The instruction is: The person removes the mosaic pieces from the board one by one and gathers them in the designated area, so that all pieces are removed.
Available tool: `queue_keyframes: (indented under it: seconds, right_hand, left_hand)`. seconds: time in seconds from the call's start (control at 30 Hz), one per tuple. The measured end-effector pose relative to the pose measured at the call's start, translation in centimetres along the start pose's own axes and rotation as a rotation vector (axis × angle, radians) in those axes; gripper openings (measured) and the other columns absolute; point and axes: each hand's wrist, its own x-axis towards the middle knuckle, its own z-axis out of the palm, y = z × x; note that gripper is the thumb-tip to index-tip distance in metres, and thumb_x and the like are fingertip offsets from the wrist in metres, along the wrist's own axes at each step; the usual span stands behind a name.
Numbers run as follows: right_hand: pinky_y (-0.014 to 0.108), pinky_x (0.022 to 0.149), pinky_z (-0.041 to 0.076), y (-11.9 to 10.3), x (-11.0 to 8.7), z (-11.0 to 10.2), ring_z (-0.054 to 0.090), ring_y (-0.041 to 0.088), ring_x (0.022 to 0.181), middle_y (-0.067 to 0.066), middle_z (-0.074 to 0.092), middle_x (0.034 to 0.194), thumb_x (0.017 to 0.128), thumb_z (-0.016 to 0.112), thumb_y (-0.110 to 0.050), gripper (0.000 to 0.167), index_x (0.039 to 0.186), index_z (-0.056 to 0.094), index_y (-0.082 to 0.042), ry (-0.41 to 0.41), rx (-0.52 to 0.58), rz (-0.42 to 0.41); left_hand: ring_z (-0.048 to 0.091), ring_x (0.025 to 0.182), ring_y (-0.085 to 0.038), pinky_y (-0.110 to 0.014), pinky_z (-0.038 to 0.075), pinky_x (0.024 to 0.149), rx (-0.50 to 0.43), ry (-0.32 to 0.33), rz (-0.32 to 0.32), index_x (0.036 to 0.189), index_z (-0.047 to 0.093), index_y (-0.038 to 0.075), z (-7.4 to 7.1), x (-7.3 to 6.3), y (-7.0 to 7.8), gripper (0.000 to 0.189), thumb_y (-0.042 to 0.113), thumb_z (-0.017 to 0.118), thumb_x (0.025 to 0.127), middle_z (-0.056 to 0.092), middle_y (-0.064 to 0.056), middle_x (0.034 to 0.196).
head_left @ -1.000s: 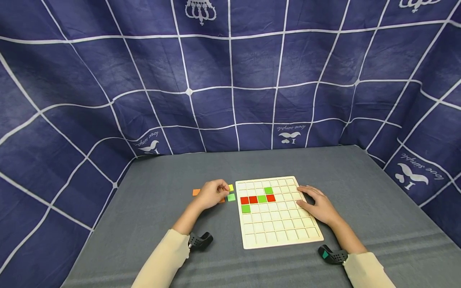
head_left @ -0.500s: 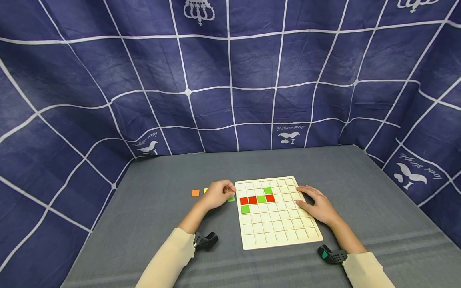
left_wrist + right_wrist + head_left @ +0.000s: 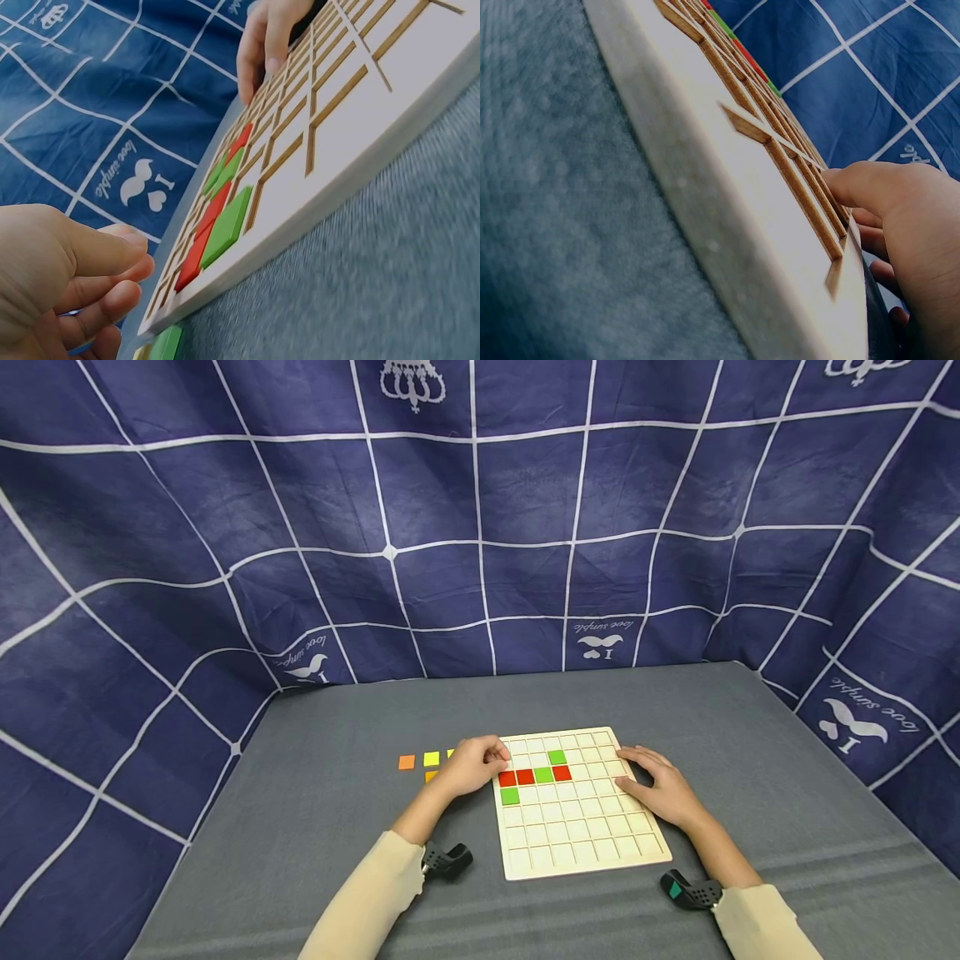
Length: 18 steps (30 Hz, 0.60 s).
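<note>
My left hand (image 3: 468,766) is over the upper left corner of a pale wooden grid board (image 3: 577,847). In the left wrist view the thumb and fingers (image 3: 105,255) are bent with their tips close together; no tile shows between them, and anything held there is hidden. Below the hand lie a row of red tiles (image 3: 525,777) and green tiles (image 3: 543,774) set in the board, with another green tile (image 3: 510,796) under the row's left end. My right hand (image 3: 663,789) rests on the board's right edge, fingers extended and thumb spread.
Left of the board, loose tiles lie on the grey cloth (image 3: 337,827): an orange one (image 3: 407,762), a yellow one (image 3: 431,759) and others partly behind my left hand. A blue curtain (image 3: 420,585) with white lines hangs behind and at both sides.
My left hand has moved right, from above the loose tiles to the board's left edge, uncovering the orange and yellow tiles. The right hand and the board stay put.
</note>
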Motion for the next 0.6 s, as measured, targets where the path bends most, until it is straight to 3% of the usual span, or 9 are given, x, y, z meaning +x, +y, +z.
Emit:
queue_keyframes:
  seconds: [0.6]
  right_hand:
    - [0.065, 0.102, 0.026, 0.1, 0.0, 0.2, 0.034, 0.045, 0.134, 0.026, 0.046, 0.141, 0.092, 0.069, -0.031, 0.052, 0.134, 0.057, -0.004, 0.017, -0.003, -0.019]
  left_hand:
    - [0.055, 0.071, -0.010, -0.026, 0.047, 0.067, -0.062, -0.028, -0.012, 0.096, 0.067, 0.006, 2.5, 1.6, 1.3, 0.005, 0.009, 0.065, 0.094, 0.061, 0.003, 0.082]
